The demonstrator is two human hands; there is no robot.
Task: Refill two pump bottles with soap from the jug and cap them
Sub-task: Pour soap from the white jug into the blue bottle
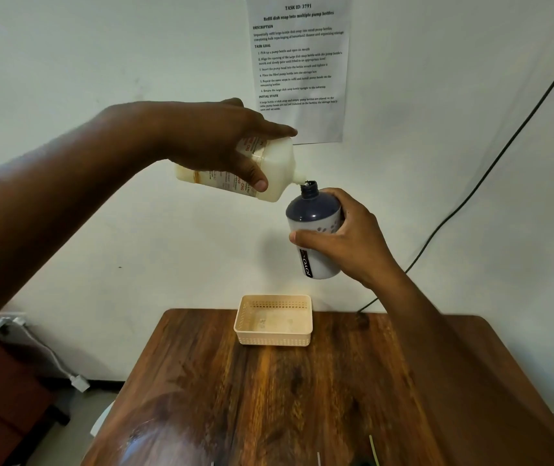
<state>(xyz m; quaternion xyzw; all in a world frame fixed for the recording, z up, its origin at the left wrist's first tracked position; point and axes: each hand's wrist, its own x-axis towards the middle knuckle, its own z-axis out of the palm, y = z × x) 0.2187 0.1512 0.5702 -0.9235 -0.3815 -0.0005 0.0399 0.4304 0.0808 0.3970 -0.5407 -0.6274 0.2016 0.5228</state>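
Jug (269,169): cream soap inside, tipped spout-down, left hand (215,142) grip clamped round it, raised above basket (274,334). Pump bottle (316,227): uncapped, mouth touching jug spout, right hand (346,237) grip clamped round it. Basket: on counter (302,398), contents unclear.

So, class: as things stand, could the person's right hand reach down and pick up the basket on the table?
Probably not yet. The right hand grips the dark bottle held under the jug, so its fingers are occupied. The basket itself sits unobstructed on the table below.
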